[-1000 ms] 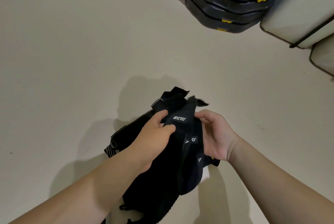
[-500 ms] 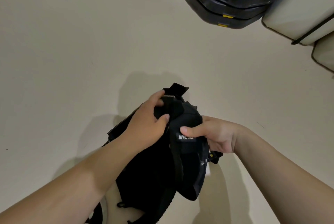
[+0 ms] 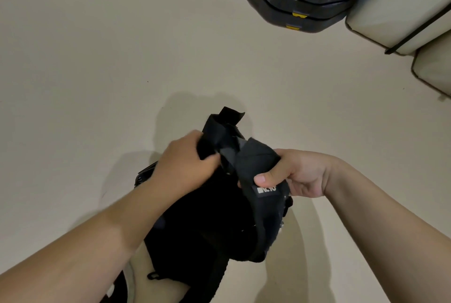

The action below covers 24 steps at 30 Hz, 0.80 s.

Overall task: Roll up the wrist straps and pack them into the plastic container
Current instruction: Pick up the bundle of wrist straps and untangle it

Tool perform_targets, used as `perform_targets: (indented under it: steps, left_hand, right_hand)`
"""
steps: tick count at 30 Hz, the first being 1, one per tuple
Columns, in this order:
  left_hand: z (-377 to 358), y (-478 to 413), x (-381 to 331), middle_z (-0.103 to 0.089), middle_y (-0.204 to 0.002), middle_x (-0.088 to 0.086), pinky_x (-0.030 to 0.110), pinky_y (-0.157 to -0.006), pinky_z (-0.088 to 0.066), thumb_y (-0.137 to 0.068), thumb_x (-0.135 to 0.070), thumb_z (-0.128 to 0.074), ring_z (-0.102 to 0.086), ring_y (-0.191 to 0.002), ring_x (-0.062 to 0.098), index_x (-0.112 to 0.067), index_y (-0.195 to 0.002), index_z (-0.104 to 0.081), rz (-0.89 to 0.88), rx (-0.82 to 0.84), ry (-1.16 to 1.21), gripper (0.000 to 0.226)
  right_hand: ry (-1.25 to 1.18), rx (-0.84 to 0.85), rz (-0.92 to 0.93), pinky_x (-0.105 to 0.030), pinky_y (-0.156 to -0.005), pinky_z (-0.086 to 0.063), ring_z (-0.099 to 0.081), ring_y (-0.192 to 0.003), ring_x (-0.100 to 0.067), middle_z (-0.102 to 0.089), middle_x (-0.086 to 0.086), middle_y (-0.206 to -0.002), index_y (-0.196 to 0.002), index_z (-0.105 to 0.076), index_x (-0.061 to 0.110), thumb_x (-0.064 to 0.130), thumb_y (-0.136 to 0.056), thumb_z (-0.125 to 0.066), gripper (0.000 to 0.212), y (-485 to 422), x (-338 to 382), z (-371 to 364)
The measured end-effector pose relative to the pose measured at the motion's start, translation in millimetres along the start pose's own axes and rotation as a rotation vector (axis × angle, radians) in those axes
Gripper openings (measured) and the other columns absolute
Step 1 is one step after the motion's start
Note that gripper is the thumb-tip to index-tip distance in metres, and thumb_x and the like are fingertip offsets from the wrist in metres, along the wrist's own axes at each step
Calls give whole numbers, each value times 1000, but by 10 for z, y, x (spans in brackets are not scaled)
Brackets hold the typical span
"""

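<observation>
Left hand (image 3: 188,163): fingers are being curled round the upper fold of the black wrist straps (image 3: 258,217), which is being gripped from the left side.
Right hand (image 3: 302,175): the rolled grey-black part is being clutched, with the thumb (image 3: 266,178) being pressed down just above a white logo patch (image 3: 266,190).
Position of wrist straps: the bundle is being held up between both hands, its loose dark lengths being left to hang toward the lower edge; 1 short tab (image 3: 230,114) is being pushed up at the top.
Surface (image 3: 97,58): plain beige; soft shadows are being cast on it behind the hands.
Top right: 3 dark stacked cases (image 3: 305,2) with yellow marks are being shown just beside a cream padded block (image 3: 402,2).
</observation>
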<state>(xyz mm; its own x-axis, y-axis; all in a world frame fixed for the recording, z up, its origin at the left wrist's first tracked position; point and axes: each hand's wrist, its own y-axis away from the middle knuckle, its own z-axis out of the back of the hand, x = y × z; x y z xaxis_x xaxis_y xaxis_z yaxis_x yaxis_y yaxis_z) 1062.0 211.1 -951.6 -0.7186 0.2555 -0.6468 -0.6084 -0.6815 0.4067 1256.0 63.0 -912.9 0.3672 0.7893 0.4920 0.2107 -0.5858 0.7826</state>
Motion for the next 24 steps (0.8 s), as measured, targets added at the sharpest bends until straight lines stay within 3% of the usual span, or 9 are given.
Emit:
perform_targets:
  steps: [3, 6, 7, 9, 11, 13, 15, 19, 24]
  left_hand:
    - [175, -71, 151, -67, -89, -9, 30, -69, -46, -84, -43, -77, -68, -89, 17, -30, -119, -61, 180, -108, 43, 40]
    - [183, 6, 105, -60, -94, -7, 31, -84, -44, -87, -38, -82, -61, -94, 14, -25, -150, -45, 191, -184, 149, 74]
    - [154, 54, 3, -60, -92, -8, 32, -85, -46, -89, -37, -80, -62, -91, 13, -26, -146, -49, 178, -202, 182, 66]
    - [63, 126, -207, -68, -84, -5, 40, -86, -57, -92, -44, -73, -68, -81, 14, -28, -115, -67, 157, -140, 281, 28]
    - [-33, 214, -446, -74, -87, 2, 46, -90, -60, -94, -60, -62, -73, -84, 20, -22, -96, -72, 133, 76, 374, 40]
    - [-89, 373, -621, -75, -97, 2, 31, -85, -57, -95, -61, -63, -72, -93, 14, -23, -102, -73, 163, 289, 398, 40]
    - [-109, 508, -664, -73, -103, -9, 17, -79, -51, -93, -51, -73, -69, -95, 3, -31, -115, -67, 156, 329, 398, 31]
    - [152, 756, -793, -82, -100, -3, 39, -92, -63, -81, -51, -85, -79, -94, 15, -24, -123, -63, 196, 394, 574, 54]
    - [662, 1127, -1296, -81, -88, 1, 32, -74, -61, -94, -35, -78, -79, -81, 17, -18, -98, -72, 94, 495, 454, 18]
  right_hand:
    - [-43, -23, 1, -35, -75, -64, -79, -88, -26, -80, -12, -101, -95, -84, 12, 2, -77, -68, 27, 140, -23, 131]
    - [-118, -172, 34, -35, -73, -64, -79, -91, -27, -79, -15, -108, -100, -83, 11, 5, -83, -77, 19, 135, -83, 163]
    - [-135, -246, 37, -36, -73, -65, -79, -92, -28, -79, -15, -110, -104, -81, 10, 6, -90, -75, 16, 93, -102, 152]
    - [-159, -396, 15, -37, -74, -65, -79, -95, -29, -80, -16, -111, -114, -75, 6, 7, -100, -65, 17, -5, -98, 98]
    - [-160, -508, 12, -40, -78, -65, -79, -100, -33, -79, -20, -114, -122, -70, 1, 4, -102, -62, 22, -55, -42, 41]
    - [-173, -578, 27, -42, -77, -65, -79, -100, -36, -77, -24, -117, -128, -66, -2, 5, -103, -61, 26, -12, 55, -24]
    - [-221, -606, 31, -40, -72, -64, -79, -94, -35, -78, -23, -115, -129, -64, -2, 8, -103, -61, 28, 141, 156, -117]
    - [-310, -599, 81, -41, -77, -63, -79, -93, -31, -80, -18, -110, -124, -66, -1, 14, -106, -59, 25, 605, 319, -427]
    - [-307, -574, 137, -41, -87, -61, -77, -92, -30, -80, -17, -110, -114, -68, 3, 23, -108, -53, 26, 1299, 414, -895]
